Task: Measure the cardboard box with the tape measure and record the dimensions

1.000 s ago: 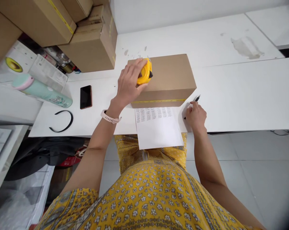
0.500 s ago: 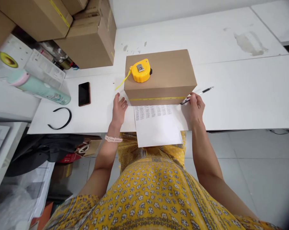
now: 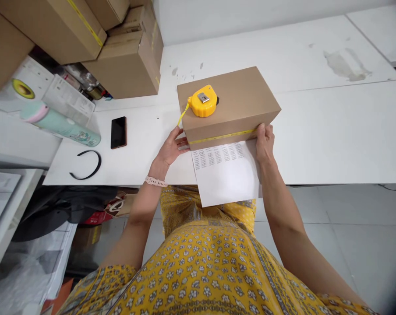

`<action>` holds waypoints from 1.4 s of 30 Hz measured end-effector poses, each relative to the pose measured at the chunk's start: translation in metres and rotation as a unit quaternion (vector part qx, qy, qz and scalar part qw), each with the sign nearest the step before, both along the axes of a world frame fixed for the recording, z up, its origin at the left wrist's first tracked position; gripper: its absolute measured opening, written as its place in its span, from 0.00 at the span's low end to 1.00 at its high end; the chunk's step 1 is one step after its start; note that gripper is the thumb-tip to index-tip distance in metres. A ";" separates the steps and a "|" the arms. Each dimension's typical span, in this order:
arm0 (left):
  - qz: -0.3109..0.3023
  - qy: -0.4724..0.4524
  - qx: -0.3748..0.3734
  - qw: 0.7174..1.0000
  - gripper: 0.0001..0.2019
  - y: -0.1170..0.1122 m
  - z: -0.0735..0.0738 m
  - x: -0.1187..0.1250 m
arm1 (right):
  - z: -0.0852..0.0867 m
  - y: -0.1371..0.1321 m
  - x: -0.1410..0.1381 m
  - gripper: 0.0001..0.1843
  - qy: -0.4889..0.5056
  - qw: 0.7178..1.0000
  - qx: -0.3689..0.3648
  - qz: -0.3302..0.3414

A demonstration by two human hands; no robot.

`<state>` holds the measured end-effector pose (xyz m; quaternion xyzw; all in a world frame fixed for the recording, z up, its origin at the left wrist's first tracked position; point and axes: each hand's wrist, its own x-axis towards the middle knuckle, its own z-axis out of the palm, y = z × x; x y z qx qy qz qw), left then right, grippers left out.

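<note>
A brown cardboard box (image 3: 234, 98) with a yellow tape strip along its front rests on the white table. On its top left sits a yellow tape measure (image 3: 203, 101), its short end of tape sticking out past the box's left edge. My left hand (image 3: 171, 148) is at the box's left front corner, fingers stretched and apart, the thumb tip by the tape's end. My right hand (image 3: 265, 142) is closed on the box's right front corner, thumb on the front face. A printed sheet of paper (image 3: 229, 183) lies partly under the box and hangs over the table edge.
To the left are a phone (image 3: 118, 132), a black headband (image 3: 99, 164) and a mint-green bottle (image 3: 66, 124) lying on its side. Cardboard boxes (image 3: 125, 65) are stacked at the back left. The table's front edge runs close to my body.
The box has turned slightly and appears further right, carrying the tape measure. My left hand has come up to its corner. The pen by my right hand is out of sight now.
</note>
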<state>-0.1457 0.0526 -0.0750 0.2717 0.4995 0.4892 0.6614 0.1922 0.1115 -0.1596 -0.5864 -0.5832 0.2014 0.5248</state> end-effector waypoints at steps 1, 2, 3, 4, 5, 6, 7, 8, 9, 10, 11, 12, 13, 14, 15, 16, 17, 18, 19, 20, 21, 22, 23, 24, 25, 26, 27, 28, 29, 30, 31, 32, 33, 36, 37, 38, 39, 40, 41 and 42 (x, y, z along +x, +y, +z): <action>0.003 0.000 0.004 1.000 0.29 -0.003 0.000 0.002 | -0.001 0.000 0.000 0.37 0.016 1.000 -0.008 -0.008; 0.004 -0.001 0.007 1.000 0.29 -0.007 0.001 0.003 | -0.001 -0.001 0.000 0.36 0.030 0.999 -0.013 -0.013; 0.005 -0.002 0.011 1.000 0.30 -0.010 0.002 0.003 | 0.000 -0.002 -0.001 0.36 0.040 0.999 -0.015 -0.014; 0.006 0.000 0.015 1.000 0.32 -0.014 0.003 0.003 | 0.000 -0.003 -0.001 0.35 0.044 0.999 -0.012 -0.010; 0.006 0.002 0.018 1.000 0.33 -0.018 0.004 0.002 | 0.001 -0.004 -0.002 0.34 0.049 0.999 -0.007 -0.006; 0.009 0.007 0.021 1.000 0.33 -0.021 0.005 0.000 | 0.003 -0.006 -0.003 0.33 0.056 0.998 -0.003 -0.001; 0.015 0.014 0.024 1.000 0.33 -0.024 0.007 -0.002 | 0.004 -0.009 -0.004 0.32 0.065 0.998 0.000 0.006; 0.023 0.023 0.027 0.999 0.32 -0.026 0.008 -0.004 | 0.005 -0.012 -0.006 0.32 0.076 0.997 0.002 0.015; 0.034 0.032 0.030 0.998 0.31 -0.028 0.009 -0.007 | 0.007 -0.015 -0.008 0.32 0.088 0.996 0.001 0.028; 0.045 0.040 0.032 0.998 0.29 -0.029 0.010 -0.009 | 0.008 -0.019 -0.009 0.31 0.100 0.994 -0.003 0.045; 0.056 0.045 0.032 0.997 0.27 -0.031 0.011 -0.011 | 0.008 -0.023 -0.011 0.31 0.113 0.992 -0.009 0.063; 0.065 0.046 0.030 0.996 0.26 -0.033 0.011 -0.013 | 0.009 -0.027 -0.011 0.31 0.127 0.988 -0.015 0.082; 0.070 0.045 0.027 0.996 0.24 -0.036 0.011 -0.014 | 0.009 -0.031 -0.011 0.31 0.139 0.985 -0.022 0.099; 0.072 0.042 0.024 0.996 0.23 -0.040 0.012 -0.014 | 0.009 -0.035 -0.010 0.30 0.150 0.982 -0.027 0.112; 0.071 0.040 0.023 0.996 0.22 -0.045 0.012 -0.014 | 0.010 -0.038 -0.009 0.30 0.156 0.980 -0.030 0.120; 0.067 0.038 0.021 0.997 0.22 -0.050 0.012 -0.013 | 0.010 -0.041 -0.008 0.30 0.159 0.979 -0.033 0.123; 0.060 0.035 0.020 0.997 0.21 -0.056 0.012 -0.011 | 0.011 -0.043 -0.006 0.29 0.159 0.979 -0.035 0.121; 0.050 0.029 0.017 0.998 0.21 -0.061 0.013 -0.008 | 0.011 -0.045 -0.004 0.28 0.158 0.980 -0.039 0.116; 0.038 0.020 0.012 0.999 0.22 -0.067 0.013 -0.006 | 0.013 -0.047 -0.003 0.28 0.155 0.981 -0.042 0.109; 0.024 0.010 0.006 1.000 0.23 -0.072 0.014 -0.003 | 0.014 -0.049 -0.002 0.27 0.151 0.982 -0.046 0.102; 0.010 0.000 0.001 1.000 0.23 -0.076 0.015 0.000 | 0.015 -0.051 -0.002 0.26 0.147 0.983 -0.049 0.096; -0.003 -0.008 -0.002 1.000 0.24 -0.079 0.015 0.003 | 0.017 -0.053 -0.002 0.26 0.144 0.984 -0.051 0.090; -0.013 -0.015 -0.003 1.000 0.24 -0.080 0.016 0.006 | 0.017 -0.055 -0.002 0.25 0.141 0.985 -0.052 0.087; -0.019 -0.022 -0.001 1.000 0.24 -0.081 0.016 0.009 | 0.018 -0.056 -0.002 0.25 0.140 0.985 -0.054 0.085; -0.022 -0.026 0.002 0.999 0.24 -0.080 0.016 0.012 | 0.018 -0.057 -0.002 0.25 0.140 0.985 -0.055 0.082; -0.023 -0.029 0.005 0.999 0.24 -0.078 0.015 0.014 | 0.017 -0.057 -0.002 0.24 0.140 0.985 -0.056 0.079; -0.024 -0.031 0.008 0.999 0.24 -0.075 0.014 0.016 | 0.016 -0.057 -0.001 0.24 0.140 0.986 -0.056 0.074; -0.027 -0.030 0.011 0.999 0.25 -0.072 0.013 0.018 | 0.015 -0.057 0.001 0.23 0.139 0.986 -0.057 0.068; -0.031 -0.029 0.013 0.999 0.25 -0.068 0.012 0.020 | 0.014 -0.057 0.003 0.23 0.137 0.987 -0.057 0.060; -0.037 -0.027 0.014 0.999 0.25 -0.063 0.011 0.021 | 0.013 -0.056 0.005 0.22 0.134 0.988 -0.057 0.051; -0.043 -0.026 0.016 0.999 0.26 -0.059 0.010 0.023 | 0.012 -0.055 0.008 0.21 0.130 0.989 -0.057 0.041; -0.048 -0.025 0.018 0.998 0.27 -0.054 0.009 0.026 | 0.011 -0.054 0.011 0.21 0.125 0.990 -0.057 0.030; -0.052 -0.024 0.020 0.998 0.28 -0.050 0.008 0.029 | 0.011 -0.053 0.014 0.20 0.120 0.991 -0.057 0.019; -0.058 -0.026 0.023 0.998 0.28 -0.037 0.008 0.041 | 0.009 -0.048 0.025 0.17 0.115 0.991 -0.060 -0.008; -0.058 -0.027 0.023 0.998 0.27 -0.032 0.009 0.046 | 0.008 -0.046 0.028 0.17 0.118 0.991 -0.060 -0.013; -0.058 -0.026 0.023 0.998 0.26 -0.027 0.009 0.052 | 0.006 -0.043 0.032 0.16 0.122 0.991 -0.058 -0.017; -0.056 -0.022 0.024 0.998 0.25 -0.023 0.009 0.057 | 0.005 -0.040 0.036 0.16 0.125 0.990 -0.056 -0.021; -0.054 -0.016 0.026 0.998 0.24 -0.018 0.008 0.061 | 0.003 -0.037 0.039 0.16 0.129 0.990 -0.057 -0.025; -0.054 -0.008 0.028 0.998 0.24 -0.015 0.006 0.065 | 0.002 -0.035 0.043 0.16 0.134 0.989 -0.062 -0.029; -0.056 0.001 0.032 0.998 0.23 -0.014 0.004 0.068 | 0.002 -0.033 0.046 0.17 0.141 0.987 -0.068 -0.033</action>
